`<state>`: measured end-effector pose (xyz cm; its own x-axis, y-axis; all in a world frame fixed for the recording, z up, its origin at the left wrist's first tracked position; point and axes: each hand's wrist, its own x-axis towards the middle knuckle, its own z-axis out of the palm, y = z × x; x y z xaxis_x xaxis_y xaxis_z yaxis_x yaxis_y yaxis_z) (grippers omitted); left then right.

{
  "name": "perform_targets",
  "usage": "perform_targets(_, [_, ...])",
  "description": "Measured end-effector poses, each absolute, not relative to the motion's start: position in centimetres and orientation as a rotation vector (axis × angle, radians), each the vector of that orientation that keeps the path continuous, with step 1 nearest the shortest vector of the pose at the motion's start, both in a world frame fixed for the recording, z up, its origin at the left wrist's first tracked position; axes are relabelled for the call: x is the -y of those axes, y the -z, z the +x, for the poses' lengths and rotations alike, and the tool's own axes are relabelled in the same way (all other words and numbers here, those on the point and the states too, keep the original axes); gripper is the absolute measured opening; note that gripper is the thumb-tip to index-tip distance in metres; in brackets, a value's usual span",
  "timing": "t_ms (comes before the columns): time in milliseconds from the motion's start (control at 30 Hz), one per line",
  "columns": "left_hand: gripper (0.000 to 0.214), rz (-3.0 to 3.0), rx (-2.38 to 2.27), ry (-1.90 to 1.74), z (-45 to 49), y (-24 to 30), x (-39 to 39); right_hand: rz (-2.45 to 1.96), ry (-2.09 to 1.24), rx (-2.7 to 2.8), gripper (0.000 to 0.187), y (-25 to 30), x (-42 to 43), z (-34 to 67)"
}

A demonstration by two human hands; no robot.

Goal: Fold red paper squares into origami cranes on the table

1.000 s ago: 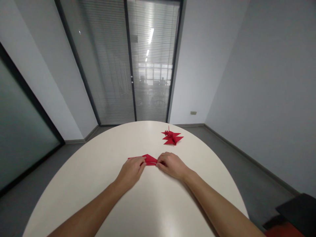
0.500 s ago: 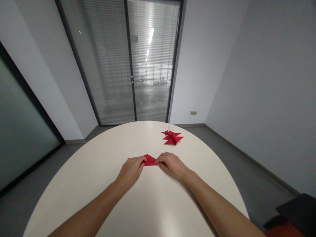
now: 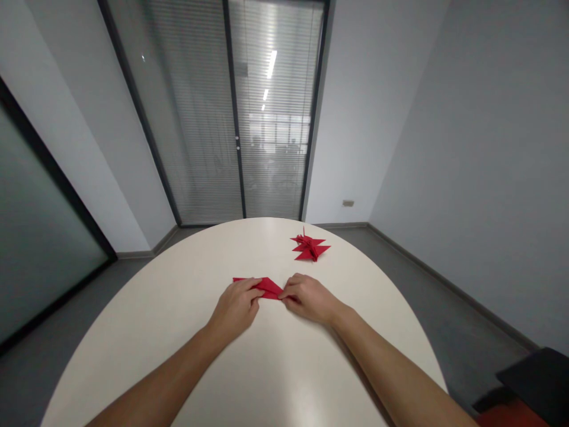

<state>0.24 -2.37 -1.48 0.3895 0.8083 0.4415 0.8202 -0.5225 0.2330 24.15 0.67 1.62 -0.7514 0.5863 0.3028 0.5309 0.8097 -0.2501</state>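
A flat piece of folded red paper (image 3: 265, 287) lies on the round white table (image 3: 186, 320) between my hands. My left hand (image 3: 235, 305) rests on its left part, fingers bent and pressing down on it. The fingers of my right hand (image 3: 306, 296) are curled and pinch the paper's right tip. Much of the sheet is hidden under both hands.
Two finished red paper cranes (image 3: 310, 247) sit farther back on the table, right of centre. Behind the table are glass doors with blinds (image 3: 235, 112). A dark object with something red (image 3: 524, 391) is at the lower right, off the table.
The red paper has turned slightly, its left tip now pointing farther back. My left hand shifted a little forward over it; my right hand barely moved.
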Motion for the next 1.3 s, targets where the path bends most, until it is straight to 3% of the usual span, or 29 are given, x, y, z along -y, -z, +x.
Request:
perform_targets(267, [0.027, -2.631, 1.525, 0.768, 0.7, 0.7, 2.5, -0.692, -0.357, 2.664, 0.017, -2.7, 0.4, 23.3])
perform_targets(500, [0.031, -2.710, 1.503, 0.787, 0.4, 1.5, 1.9, -0.623, -0.513, 2.648, 0.028, -2.0, 0.6, 23.1])
perform_targets(700, [0.035, -2.767, 1.486, 0.762, 0.1, 1.9, 1.9, -0.605, -0.444, 2.580, 0.038, -1.3, 0.2, 23.1])
perform_targets(1300, [0.057, -2.985, 1.291, 0.588, -1.0, 0.2, 3.2, -0.659, -0.411, 2.562, 0.027, -1.2, -0.4, 23.6])
